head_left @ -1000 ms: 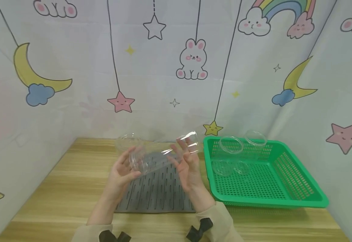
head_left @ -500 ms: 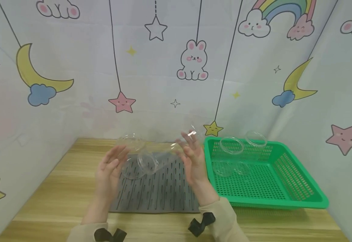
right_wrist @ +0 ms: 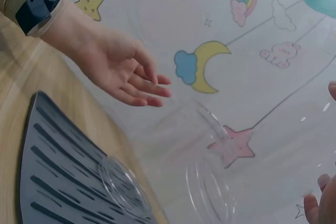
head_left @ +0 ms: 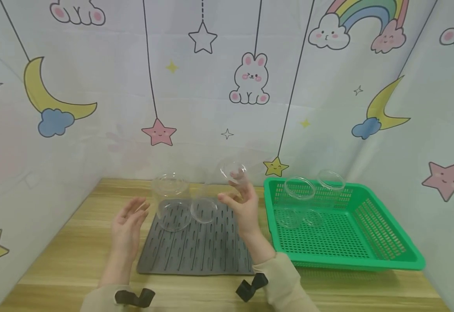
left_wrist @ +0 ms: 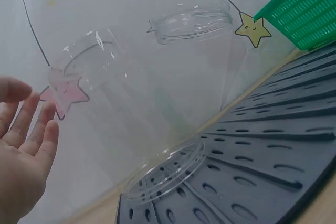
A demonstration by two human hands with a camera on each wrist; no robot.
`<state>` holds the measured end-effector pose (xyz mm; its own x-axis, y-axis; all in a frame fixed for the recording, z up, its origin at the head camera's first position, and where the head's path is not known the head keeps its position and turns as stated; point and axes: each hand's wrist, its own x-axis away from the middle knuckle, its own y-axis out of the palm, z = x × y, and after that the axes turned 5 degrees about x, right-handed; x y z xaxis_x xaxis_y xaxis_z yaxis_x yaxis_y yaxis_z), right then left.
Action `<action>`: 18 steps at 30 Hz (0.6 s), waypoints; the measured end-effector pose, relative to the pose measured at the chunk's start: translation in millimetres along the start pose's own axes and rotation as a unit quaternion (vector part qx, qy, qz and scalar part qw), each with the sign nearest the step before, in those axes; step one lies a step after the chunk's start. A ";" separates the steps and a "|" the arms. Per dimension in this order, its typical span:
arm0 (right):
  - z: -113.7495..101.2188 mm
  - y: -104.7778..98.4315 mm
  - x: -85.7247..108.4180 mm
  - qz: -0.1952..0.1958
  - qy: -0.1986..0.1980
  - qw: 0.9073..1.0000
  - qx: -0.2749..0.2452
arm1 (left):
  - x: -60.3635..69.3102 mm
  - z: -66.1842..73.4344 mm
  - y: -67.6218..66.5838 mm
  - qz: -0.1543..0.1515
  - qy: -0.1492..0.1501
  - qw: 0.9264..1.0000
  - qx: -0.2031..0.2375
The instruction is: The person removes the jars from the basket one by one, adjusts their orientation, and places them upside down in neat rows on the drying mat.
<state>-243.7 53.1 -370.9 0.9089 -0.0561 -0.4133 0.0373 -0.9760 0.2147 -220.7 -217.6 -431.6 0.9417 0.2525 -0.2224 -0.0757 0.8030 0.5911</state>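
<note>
My right hand [head_left: 245, 203] holds a clear cylindrical cup [head_left: 204, 211], its thumb in front and its fingers near the upper end. This cup is tilted over the grey drying mat [head_left: 195, 255], one rim lower and toward the left. Another clear cup [head_left: 174, 216] stands upright on the mat, to the left of the held one; the left wrist view shows the standing cup [left_wrist: 165, 174] close up. Beside it, apart from it, my left hand [head_left: 127, 223] has relaxed fingers and holds nothing. Transparency makes the cups' walls hard to make out.
A green plastic basket [head_left: 347, 262] stands on the right of the wooden table [head_left: 74, 234], with two clear cups [head_left: 298, 188] inside at its left. A printed cloth [head_left: 195, 86] hangs close behind the table.
My left hand has let go of the clear cup and moved left. The cup, now in my right hand alone, has swung from lying nearly sideways to a steeper tilt.
</note>
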 end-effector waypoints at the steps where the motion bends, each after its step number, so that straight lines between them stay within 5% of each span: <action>1: 2.0 1.0 -0.4 0.002 -0.001 1.000 0.018 | -1.1 -2.2 -2.9 0.010 -0.011 1.000 -0.017; 6: 14.3 4.9 -1.2 -0.003 0.010 0.995 0.099 | -4.2 -13.0 -17.6 0.027 -0.064 0.993 -0.094; 18: 48.2 10.8 -9.6 -0.027 0.029 0.982 0.186 | -6.5 -21.8 -43.5 -0.011 -0.144 0.966 -0.213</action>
<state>-272.0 33.0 -407.3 0.9319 -0.0012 -0.3626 -0.0587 -0.9873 -0.1476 -230.7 -242.5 -472.8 0.9922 0.1211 0.0303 -0.1247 0.9712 0.2031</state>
